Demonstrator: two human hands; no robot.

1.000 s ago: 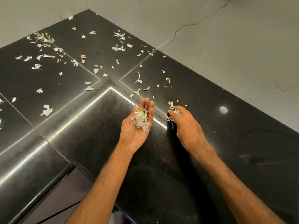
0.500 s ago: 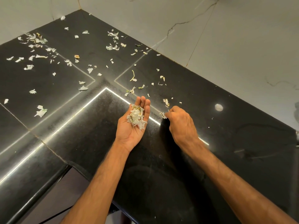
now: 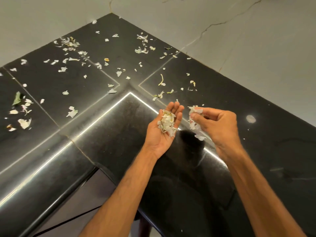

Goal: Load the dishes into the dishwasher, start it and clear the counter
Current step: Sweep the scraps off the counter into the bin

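My left hand (image 3: 159, 134) is held palm up over the black counter (image 3: 119, 127), with a small heap of white peel scraps (image 3: 166, 123) cupped in it. Just to its right my right hand (image 3: 217, 125) is lifted off the counter and pinches a bunch of white scraps (image 3: 193, 115) between thumb and fingers. One scrap (image 3: 200, 137) hangs or falls below that hand. Several more white and green scraps (image 3: 71, 112) lie scattered over the counter's far and left parts.
The L-shaped counter meets pale marble walls (image 3: 239, 40) at the back corner. Its rounded front edge (image 3: 51, 177) runs along the lower left, with floor below. A round light reflection (image 3: 250, 119) shows on the right side.
My right hand has risen from the counter with a pinch of scraps and turned toward the left palm. The view has shifted, showing more of the counter's left side.
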